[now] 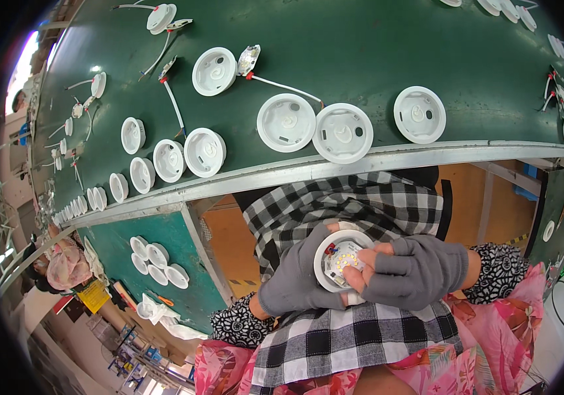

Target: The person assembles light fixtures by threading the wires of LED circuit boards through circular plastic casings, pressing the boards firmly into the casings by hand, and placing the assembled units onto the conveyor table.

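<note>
Both hands wear grey fingerless gloves and meet over my lap. My left hand [299,275] is wrapped round a white round lamp housing [320,268], its open side facing up. Inside the housing lies an LED board [342,259] with a ring of small yellow LEDs and a red connector at its upper left. The bent fingers of my right hand [413,268] are on the board's right side, fingertips touching it. They cover part of the board and the housing's right rim.
A green worktable [361,59] with a metal front edge [242,176] runs across ahead. More housings [286,123] stand along that edge. LED boards [249,60] with white wires lie among them. Lower left, a green side surface [114,240] bears several white cups [157,255] and orange-handled scissors [165,301].
</note>
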The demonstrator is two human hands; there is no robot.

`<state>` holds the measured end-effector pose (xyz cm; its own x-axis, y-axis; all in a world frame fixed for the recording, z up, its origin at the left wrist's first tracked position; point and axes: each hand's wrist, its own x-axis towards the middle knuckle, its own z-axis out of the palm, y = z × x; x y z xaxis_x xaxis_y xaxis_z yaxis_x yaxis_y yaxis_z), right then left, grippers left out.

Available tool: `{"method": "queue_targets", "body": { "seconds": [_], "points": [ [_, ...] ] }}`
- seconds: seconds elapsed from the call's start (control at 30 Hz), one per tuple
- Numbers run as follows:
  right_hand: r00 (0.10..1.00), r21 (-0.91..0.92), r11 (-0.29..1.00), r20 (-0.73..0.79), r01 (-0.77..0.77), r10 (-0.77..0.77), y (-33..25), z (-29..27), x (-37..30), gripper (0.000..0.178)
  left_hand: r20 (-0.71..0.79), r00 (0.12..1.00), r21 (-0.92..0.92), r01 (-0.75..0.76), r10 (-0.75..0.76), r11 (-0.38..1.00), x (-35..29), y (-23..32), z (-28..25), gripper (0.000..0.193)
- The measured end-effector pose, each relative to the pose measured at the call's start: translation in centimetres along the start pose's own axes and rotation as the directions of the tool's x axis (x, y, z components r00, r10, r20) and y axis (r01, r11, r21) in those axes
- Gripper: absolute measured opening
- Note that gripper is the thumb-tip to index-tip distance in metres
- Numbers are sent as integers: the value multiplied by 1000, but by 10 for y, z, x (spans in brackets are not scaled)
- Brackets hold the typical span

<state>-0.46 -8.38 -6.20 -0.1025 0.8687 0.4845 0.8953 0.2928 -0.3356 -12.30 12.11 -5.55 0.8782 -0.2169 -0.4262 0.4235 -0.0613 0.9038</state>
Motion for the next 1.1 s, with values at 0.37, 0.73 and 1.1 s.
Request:
{"method": "queue_targets", "body": {
  "seconds": [0.37,0.73,1.1],
  "points": [
    [975,54,997,213,54,-64,3,-17,19,37,-80,994,1,-78,78,997,1,-6,10,86],
    [986,258,955,111,-146,121,10,7,11,24,-108,993,341,0,39,940,3,-7,1,77],
    [948,367,878,193,-308,251,30,1,7,30,-138,988,156,87,-66,984,-3,-11,1,72]
  ]
}}
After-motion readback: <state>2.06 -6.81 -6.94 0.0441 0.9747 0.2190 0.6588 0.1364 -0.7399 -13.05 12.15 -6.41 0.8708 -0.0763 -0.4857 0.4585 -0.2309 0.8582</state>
